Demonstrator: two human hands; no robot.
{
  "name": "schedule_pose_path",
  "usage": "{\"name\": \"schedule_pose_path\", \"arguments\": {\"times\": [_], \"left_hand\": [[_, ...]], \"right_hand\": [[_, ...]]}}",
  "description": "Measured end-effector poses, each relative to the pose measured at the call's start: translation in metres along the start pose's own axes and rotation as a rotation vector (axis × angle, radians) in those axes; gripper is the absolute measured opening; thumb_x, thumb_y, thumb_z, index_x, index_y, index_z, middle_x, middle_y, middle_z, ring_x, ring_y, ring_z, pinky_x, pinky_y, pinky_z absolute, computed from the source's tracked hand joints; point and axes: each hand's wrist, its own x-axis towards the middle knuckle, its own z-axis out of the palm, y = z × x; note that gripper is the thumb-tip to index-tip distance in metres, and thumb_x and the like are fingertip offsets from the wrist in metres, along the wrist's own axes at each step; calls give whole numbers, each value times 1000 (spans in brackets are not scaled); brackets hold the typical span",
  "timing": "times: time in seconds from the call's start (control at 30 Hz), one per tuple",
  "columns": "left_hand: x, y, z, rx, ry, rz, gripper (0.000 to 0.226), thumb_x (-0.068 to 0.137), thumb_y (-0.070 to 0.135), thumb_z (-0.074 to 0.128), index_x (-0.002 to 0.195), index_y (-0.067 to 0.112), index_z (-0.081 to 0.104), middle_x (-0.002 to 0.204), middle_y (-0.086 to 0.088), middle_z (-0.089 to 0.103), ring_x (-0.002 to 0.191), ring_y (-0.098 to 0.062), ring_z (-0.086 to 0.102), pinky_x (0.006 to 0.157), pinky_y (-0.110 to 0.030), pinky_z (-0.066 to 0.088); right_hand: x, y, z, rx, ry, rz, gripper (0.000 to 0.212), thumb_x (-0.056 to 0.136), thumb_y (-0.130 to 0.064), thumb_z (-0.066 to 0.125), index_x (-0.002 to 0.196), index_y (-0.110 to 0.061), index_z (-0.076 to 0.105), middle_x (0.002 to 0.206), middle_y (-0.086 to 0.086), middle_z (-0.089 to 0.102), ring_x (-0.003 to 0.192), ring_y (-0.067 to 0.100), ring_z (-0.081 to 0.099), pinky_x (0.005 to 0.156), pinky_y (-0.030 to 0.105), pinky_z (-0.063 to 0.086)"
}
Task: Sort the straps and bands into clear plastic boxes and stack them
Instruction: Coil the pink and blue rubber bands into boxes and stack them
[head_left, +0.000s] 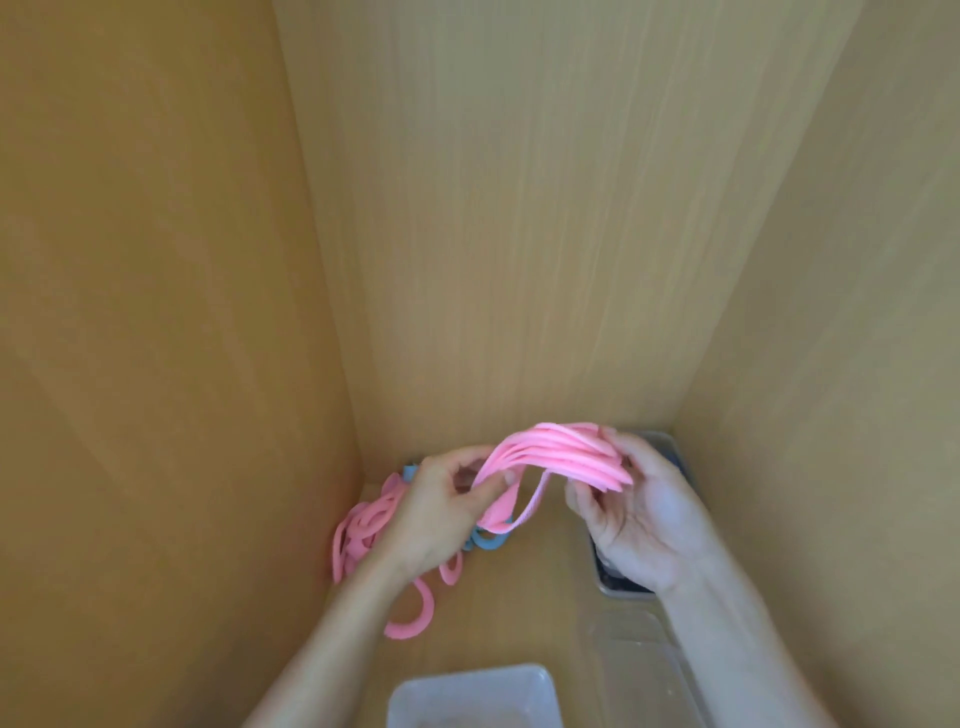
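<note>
A bundle of several pink bands (561, 454) stretches between my two hands above the wooden floor of a cabinet. My left hand (441, 512) pinches the bundle's left end. My right hand (631, 499) grips its right end, fingers curled round the stack. One loop of the bundle hangs down between the hands. A loose pile of pink bands (363, 535) lies in the back left corner, with blue bands (488, 540) partly hidden under my left hand. A clear plastic box (472, 693) stands at the bottom centre.
A second clear box (644, 660) sits near my right forearm. A box with dark contents (618, 579) stands in the back right corner, mostly hidden by my right hand. Wooden walls close in on the left, back and right.
</note>
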Motion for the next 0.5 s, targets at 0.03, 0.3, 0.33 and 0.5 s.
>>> {"name": "schedule_pose_path", "arguments": {"times": [0.03,0.3,0.33,0.5], "left_hand": [[1,-1,0,6,-8,-5,18,97,25,68,112,30,75,105,10,77,98,-10,72,84,-24,56],[2,-13,5,234,22,44,10,102,31,53,106,38,59,92,13,69,84,-6,66,76,-33,54],[0,-15,9,234,16,48,10,103,32,50,103,39,56,87,13,65,77,-7,62,72,-32,51],[-11,-15,34,16,-15,-23,14,101,40,38,106,44,51,81,22,54,75,1,48,72,-22,42]], "right_hand": [[1,1,2,10,2,4,31,83,-21,65,107,-2,64,72,10,66,59,19,68,52,28,61],[6,8,13,49,12,26,22,83,-17,69,94,2,66,77,15,67,66,25,69,56,31,62],[7,7,14,60,17,22,22,82,-16,70,95,2,65,80,16,66,70,24,68,57,31,62],[12,6,20,158,33,-4,44,80,-14,70,120,3,58,93,17,62,83,22,63,66,32,64]]}}
